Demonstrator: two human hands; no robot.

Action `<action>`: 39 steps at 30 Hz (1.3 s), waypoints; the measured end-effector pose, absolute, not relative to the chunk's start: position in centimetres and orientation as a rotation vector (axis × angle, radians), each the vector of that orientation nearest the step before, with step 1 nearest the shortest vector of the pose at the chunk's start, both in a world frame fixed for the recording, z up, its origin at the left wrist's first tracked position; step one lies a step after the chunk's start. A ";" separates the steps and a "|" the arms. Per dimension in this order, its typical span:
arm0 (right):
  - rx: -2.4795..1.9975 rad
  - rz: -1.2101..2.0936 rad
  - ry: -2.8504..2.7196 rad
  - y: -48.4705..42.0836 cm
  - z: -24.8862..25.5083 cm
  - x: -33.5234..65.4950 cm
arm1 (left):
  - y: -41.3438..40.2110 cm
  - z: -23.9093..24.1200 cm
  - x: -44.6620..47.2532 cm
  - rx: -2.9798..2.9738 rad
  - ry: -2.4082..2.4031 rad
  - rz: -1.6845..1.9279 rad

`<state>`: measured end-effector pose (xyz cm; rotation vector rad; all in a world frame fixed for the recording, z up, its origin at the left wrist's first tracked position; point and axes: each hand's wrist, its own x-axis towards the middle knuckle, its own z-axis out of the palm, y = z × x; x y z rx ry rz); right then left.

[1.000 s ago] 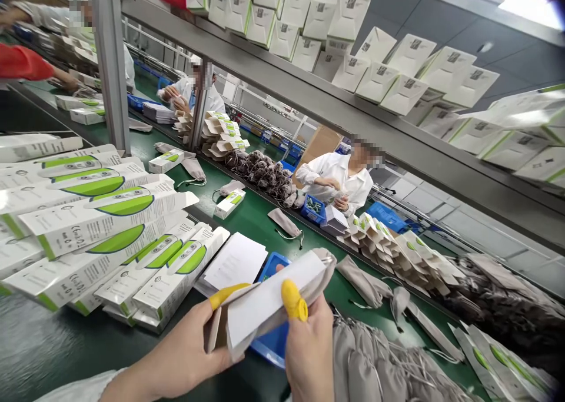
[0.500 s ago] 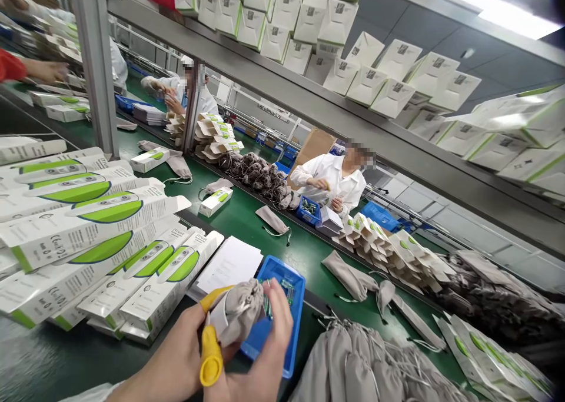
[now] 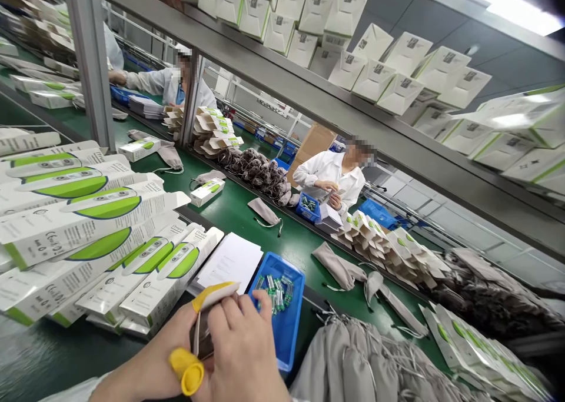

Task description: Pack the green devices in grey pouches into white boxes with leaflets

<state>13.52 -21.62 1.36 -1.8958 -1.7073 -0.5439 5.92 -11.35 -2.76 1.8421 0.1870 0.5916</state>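
The left hand [image 3: 179, 336] gripped the box [image 3: 218, 298], seemingly to steady it for the right hand [image 3: 242, 344], whose hold I could not tell, near the tray [image 3: 286, 338].

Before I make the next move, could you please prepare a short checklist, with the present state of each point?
1. Left hand supports the held item: ok, its fingers are around it.
2. Right hand free: not ok, it lies over the same item.
3. Contents of the item: cannot tell, the right hand covers most of it.
4. Small green cylinders at hand: ok, several lie loose in the blue tray.
5. White paper stack in place: ok, beside the tray.
6. Grey pouches available: ok, a heap lies on the other side of the tray.
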 end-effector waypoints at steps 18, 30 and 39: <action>-2.663 -0.159 -1.056 -19.9 -7.7 25.8 | -12.9 -7.1 5.0 1.806 0.242 0.503; -1.651 -0.518 -1.294 -26.5 0.7 19.5 | -13.3 -4.1 5.8 1.541 0.400 0.560; -1.580 -0.651 -1.432 -22.7 -1.3 16.6 | -14.1 -9.7 7.0 1.608 0.208 1.032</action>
